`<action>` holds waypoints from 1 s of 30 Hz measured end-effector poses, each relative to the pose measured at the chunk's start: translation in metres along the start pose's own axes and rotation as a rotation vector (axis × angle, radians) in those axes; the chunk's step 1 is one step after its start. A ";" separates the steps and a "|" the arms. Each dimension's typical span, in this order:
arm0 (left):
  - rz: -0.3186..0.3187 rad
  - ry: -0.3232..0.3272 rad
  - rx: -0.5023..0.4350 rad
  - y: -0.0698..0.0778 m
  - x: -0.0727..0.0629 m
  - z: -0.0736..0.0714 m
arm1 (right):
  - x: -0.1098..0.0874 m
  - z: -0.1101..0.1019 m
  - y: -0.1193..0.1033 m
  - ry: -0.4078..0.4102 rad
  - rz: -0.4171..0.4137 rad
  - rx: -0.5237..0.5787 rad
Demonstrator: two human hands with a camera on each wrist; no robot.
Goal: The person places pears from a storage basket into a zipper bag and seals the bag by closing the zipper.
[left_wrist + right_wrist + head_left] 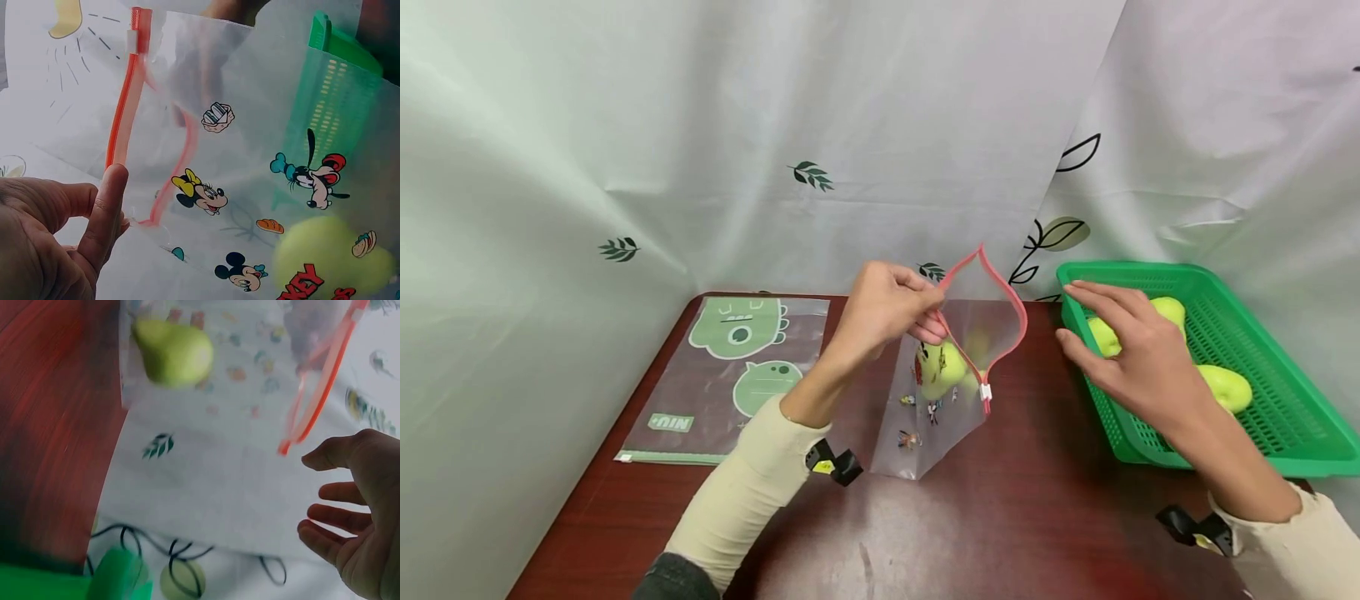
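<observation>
In the head view, my left hand [895, 304] pinches the rim of a clear slider zip bag [917, 442] with a red zipper edge and cartoon prints. The mouth of the bag gapes, and its white slider [986, 392] sits at the near end of the zipper. A yellow-green pear [175, 353] lies inside the bag, seen through the plastic. My right hand [1138, 354] is held over the left side of a green basket [1285, 350], fingers spread and holding nothing. Inside the basket are yellow-green fruits [1225, 387], partly hidden by that hand.
Flat on the left of the dark red table [910, 542] lies another clear zip bag [715, 392] with green cartoon monsters and a green zipper edge. A white curtain [850, 125] with leaf prints hangs behind the table.
</observation>
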State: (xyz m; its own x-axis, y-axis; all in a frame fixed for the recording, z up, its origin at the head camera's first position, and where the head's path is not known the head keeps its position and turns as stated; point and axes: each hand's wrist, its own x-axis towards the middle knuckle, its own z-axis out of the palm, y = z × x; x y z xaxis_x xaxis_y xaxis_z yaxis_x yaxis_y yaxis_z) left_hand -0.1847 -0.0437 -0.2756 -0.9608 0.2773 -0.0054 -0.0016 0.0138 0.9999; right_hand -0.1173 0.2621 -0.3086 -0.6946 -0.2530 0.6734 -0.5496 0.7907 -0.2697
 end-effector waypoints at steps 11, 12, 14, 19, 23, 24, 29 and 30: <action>0.015 0.068 -0.022 0.008 0.000 -0.004 | -0.025 -0.030 0.054 -0.280 0.264 -0.143; 0.019 0.072 -0.023 0.009 0.000 -0.005 | -0.027 -0.033 0.059 -0.302 0.280 -0.154; 0.026 0.083 -0.021 0.011 0.000 -0.005 | -0.031 -0.038 0.069 -0.336 0.308 -0.179; 0.052 0.103 -0.032 0.016 0.000 -0.008 | -0.038 -0.049 0.086 -0.398 0.369 -0.254; 0.075 0.110 -0.036 0.021 -0.002 -0.010 | -0.044 -0.056 0.097 -0.441 0.394 -0.297; 0.080 0.112 -0.037 0.021 -0.002 -0.010 | -0.045 -0.057 0.100 -0.450 0.393 -0.307; 0.091 0.118 -0.045 0.023 0.000 -0.012 | -0.047 -0.063 0.111 -0.532 0.391 -0.339; 0.091 0.120 -0.044 0.023 0.001 -0.012 | -0.046 -0.064 0.112 -0.555 0.390 -0.345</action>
State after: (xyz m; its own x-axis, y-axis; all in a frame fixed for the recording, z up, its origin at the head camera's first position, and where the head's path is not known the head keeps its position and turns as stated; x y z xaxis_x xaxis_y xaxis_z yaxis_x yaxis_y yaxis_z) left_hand -0.1888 -0.0550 -0.2528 -0.9837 0.1588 0.0841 0.0772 -0.0492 0.9958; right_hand -0.1172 0.3980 -0.3262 -0.9905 -0.0900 0.1041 -0.1028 0.9868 -0.1252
